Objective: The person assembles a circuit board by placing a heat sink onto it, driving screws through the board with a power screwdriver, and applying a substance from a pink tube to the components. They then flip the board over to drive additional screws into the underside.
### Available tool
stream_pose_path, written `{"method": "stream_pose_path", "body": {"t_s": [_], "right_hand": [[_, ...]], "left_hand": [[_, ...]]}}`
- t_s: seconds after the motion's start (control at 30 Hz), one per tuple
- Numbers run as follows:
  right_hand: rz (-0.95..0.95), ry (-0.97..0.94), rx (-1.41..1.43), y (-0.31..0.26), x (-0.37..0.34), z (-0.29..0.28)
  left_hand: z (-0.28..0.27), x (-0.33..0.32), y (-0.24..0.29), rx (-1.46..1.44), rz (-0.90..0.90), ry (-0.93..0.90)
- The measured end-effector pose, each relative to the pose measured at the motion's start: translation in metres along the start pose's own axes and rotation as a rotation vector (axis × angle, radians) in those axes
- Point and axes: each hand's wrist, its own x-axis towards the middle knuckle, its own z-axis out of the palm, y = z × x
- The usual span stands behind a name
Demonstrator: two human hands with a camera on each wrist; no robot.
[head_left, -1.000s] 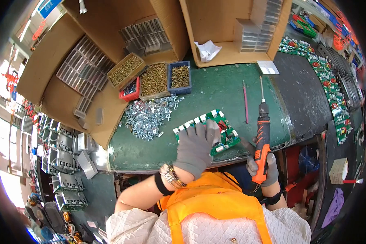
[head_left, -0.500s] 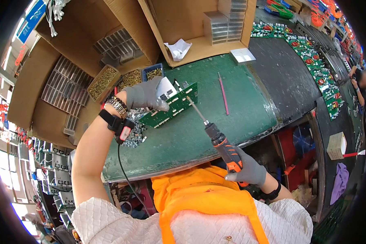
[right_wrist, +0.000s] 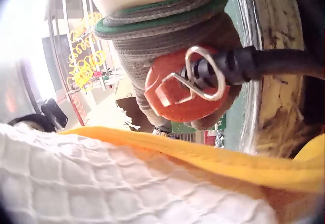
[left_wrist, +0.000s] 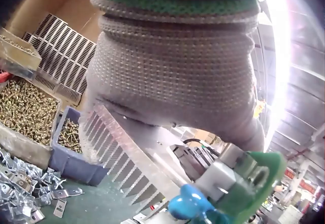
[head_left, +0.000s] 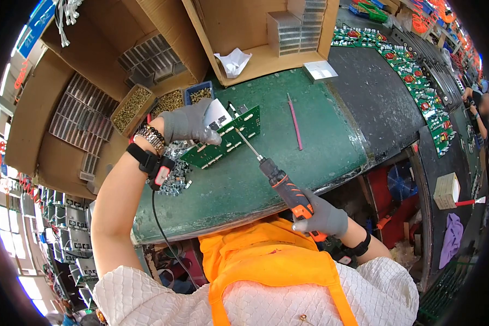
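Green rectangular circuit board [head_left: 224, 144] was tilted, just left of frame centre, gripped by grey-gloved left hand [head_left: 189, 124]; grey-gloved right hand [head_left: 326, 215], lower right of centre, held orange-and-black electric screwdriver [head_left: 287, 189], tip at board.

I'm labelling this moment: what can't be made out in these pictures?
Head view: whether the screwdriver's bit touches the circuit board; too small to tell.
Head view: most of the board's far side, hidden by the board.
Right wrist view: the bit, behind the screwdriver's orange base.
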Motion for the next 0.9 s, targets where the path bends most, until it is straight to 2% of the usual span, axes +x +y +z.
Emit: {"method": "stream_pose_path", "body": {"t_s": [0.03, 0.1, 0.43, 0.53, 0.6, 0.63, 0.7, 0.73, 0.8, 0.87, 0.9], "right_hand": [[0.002, 0.000, -0.001, -0.002, -0.001, -0.001], [0.076, -0.150, 0.171, -0.005, -0.002, -0.002], [0.101, -0.230, 0.332, -0.005, -0.004, 0.005], [0.101, -0.230, 0.296, -0.001, -0.004, 0.007], [0.071, -0.114, 0.266, -0.004, -0.014, 0.011], [0.067, -0.114, 0.262, -0.002, -0.017, 0.010], [-0.085, -0.044, 0.156, -0.002, -0.021, 0.006], [-0.089, -0.034, 0.160, -0.006, -0.017, 0.004], [-0.222, 0.095, 0.015, -0.027, 0.001, -0.003], [-0.369, 0.238, 0.061, -0.056, 0.025, 0.003], [-0.383, 0.230, 0.054, -0.070, 0.037, 0.002]], "left_hand": [[0.000, -0.001, 0.000, -0.002, 0.000, 0.000], [0.002, -0.004, 0.001, -0.027, 0.032, 0.031], [0.001, -0.005, 0.003, -0.045, 0.019, 0.027], [0.000, -0.002, 0.002, -0.092, -0.033, -0.045], [0.001, 0.000, -0.002, -0.074, 0.012, -0.007], [0.001, -0.001, -0.003, -0.073, 0.013, -0.001], [-0.001, -0.003, 0.001, -0.064, 0.041, -0.002], [0.000, -0.006, 0.006, -0.040, 0.054, 0.014], [0.001, -0.010, 0.012, -0.052, 0.023, 0.009], [0.006, -0.015, 0.017, -0.017, 0.037, 0.049], [0.008, -0.019, 0.019, 0.014, 0.042, 0.089]]}}
